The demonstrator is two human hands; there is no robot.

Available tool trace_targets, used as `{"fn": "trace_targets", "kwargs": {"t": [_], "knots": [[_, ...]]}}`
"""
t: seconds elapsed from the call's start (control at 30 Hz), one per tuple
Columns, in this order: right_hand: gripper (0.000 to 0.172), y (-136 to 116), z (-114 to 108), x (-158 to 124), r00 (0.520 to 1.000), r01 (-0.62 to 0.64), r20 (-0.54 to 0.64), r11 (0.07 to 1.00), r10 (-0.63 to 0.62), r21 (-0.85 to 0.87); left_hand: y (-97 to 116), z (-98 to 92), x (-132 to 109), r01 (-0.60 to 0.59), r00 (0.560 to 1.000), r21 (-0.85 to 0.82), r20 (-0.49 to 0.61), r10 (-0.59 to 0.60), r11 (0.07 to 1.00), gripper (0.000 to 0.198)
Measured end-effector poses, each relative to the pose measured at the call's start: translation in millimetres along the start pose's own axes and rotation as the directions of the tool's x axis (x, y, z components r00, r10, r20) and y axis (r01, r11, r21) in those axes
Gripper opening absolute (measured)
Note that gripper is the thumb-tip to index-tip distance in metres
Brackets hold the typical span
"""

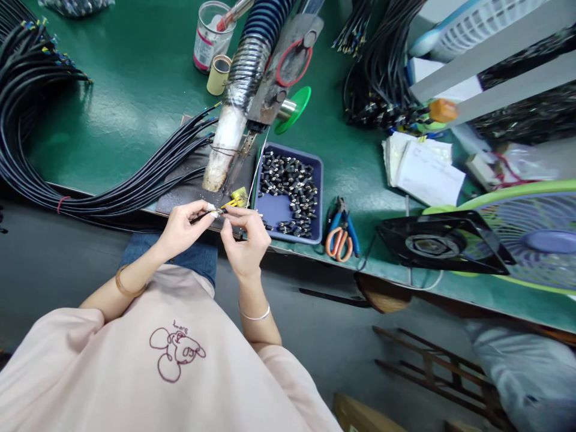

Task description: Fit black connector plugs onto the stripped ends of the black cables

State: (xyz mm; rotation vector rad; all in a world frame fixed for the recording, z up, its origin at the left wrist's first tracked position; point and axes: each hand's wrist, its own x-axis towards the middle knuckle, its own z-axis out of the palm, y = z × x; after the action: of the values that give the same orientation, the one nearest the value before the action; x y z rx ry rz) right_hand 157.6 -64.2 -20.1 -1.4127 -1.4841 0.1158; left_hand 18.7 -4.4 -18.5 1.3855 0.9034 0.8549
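Note:
My left hand (186,228) is closed on the end of a black cable (201,217), near the front edge of the bench. Close beside it, the fingers of my right hand (246,236) are pinched at the cable's tip, on a small part too tiny to make out. Just beyond the fingertips lies a yellow piece (238,197). A blue-grey tray (273,211) of small black connectors with metal ends (292,180) stands right of my right hand. Over the work hangs a soldering station (252,120) with a wrapped hose (225,141) pointing down.
A bundle of black cables (112,195) runs along the left edge. Pliers and cutters (341,231) lie right of the tray. A black fan (441,240) and a green-rimmed fan (540,234) stand at the right. Papers (427,171), a clear tub (209,42) and a solder spool (294,111) sit farther back.

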Motion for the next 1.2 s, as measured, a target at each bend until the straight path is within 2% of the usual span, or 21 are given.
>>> {"fn": "trace_targets", "kwargs": {"t": [0.33,0.67,1.0,1.2], "knots": [[0.015,5,4,2,0.997,0.075,0.032,0.996,-0.074,-0.055,3,0.3,6,0.054,0.998,-0.107,-0.014,-0.056,0.993,0.026],[0.017,6,2,6,0.999,0.042,0.024,0.999,-0.042,0.01,8,-3.5,10,0.168,0.985,-0.206,0.073,-0.156,0.964,0.027],[0.016,8,3,6,0.997,0.068,0.024,0.998,-0.068,-0.011,6,-2.9,12,0.19,0.982,-0.21,0.05,-0.184,0.959,0.027],[0.016,6,3,9,0.992,0.129,0.015,0.991,-0.129,-0.042,11,-2.0,13,0.17,0.985,-0.234,0.033,-0.167,0.957,0.028]]}}
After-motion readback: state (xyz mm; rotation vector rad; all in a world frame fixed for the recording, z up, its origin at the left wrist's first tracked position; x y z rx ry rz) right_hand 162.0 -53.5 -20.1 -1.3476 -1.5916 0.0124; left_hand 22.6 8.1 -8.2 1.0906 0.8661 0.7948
